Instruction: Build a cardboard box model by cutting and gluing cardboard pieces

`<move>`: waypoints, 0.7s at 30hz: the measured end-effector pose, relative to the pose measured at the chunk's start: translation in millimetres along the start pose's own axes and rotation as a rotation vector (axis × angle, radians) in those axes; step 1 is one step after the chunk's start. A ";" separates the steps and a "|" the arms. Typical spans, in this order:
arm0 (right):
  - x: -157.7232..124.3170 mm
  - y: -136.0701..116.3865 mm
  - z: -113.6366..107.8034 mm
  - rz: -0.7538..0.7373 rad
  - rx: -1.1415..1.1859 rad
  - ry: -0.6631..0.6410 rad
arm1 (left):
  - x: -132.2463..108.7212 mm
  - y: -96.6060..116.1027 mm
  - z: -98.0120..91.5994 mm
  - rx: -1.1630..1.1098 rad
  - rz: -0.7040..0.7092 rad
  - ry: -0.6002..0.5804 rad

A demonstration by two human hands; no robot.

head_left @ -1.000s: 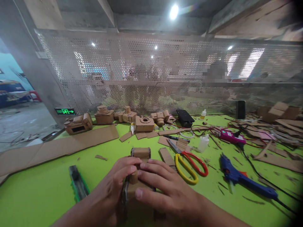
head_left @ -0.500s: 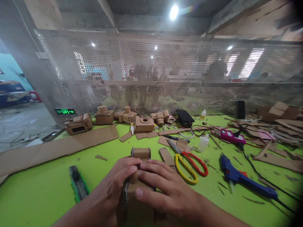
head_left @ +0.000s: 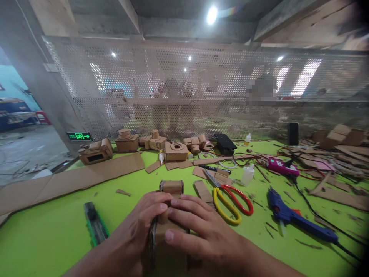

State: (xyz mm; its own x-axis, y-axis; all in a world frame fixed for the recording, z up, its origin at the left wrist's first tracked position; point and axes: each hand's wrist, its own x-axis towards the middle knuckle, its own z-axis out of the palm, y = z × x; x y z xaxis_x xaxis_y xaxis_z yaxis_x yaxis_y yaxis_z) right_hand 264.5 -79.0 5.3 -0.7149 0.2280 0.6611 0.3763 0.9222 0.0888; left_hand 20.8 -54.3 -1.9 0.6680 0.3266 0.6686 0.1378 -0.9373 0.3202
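Observation:
A brown cardboard model (head_left: 170, 252) stands on the green table close in front of me, with a rounded, dark-edged cardboard piece (head_left: 172, 187) at its far end. My left hand (head_left: 137, 225) is wrapped over its left side, fingers bent onto the top by a small upright cardboard peg. From the other side my right hand (head_left: 201, 227) grips the model, its fingers lying across the top and their tips near those of the left. Both hands cover much of the model's middle, and its lower part is dark.
Scissors (head_left: 227, 198) and a blue glue gun (head_left: 296, 219) lie to the right, a green utility knife (head_left: 95, 223) to the left. Several cardboard cameras (head_left: 176, 151) line the back before a perforated screen (head_left: 173, 92). A magenta power strip (head_left: 282, 166), cables and scraps fill the right.

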 end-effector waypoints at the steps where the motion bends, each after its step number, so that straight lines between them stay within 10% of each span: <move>1: -0.5 -0.1 0.5 0.000 -0.001 -0.003 | -0.1 0.3 -0.2 0.001 -0.001 -0.005; 21: 4.9 -0.5 -3.9 0.006 0.032 0.043 | -4.4 -4.8 3.3 0.004 -0.039 0.014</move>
State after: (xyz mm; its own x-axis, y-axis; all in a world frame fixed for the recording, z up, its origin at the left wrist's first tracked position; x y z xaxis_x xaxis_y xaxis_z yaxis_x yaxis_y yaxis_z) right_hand 263.1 -79.6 11.4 -0.6868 0.2205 0.6926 0.3611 0.9305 0.0619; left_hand 19.7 -51.7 -8.6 0.6513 0.3650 0.6652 0.1670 -0.9242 0.3436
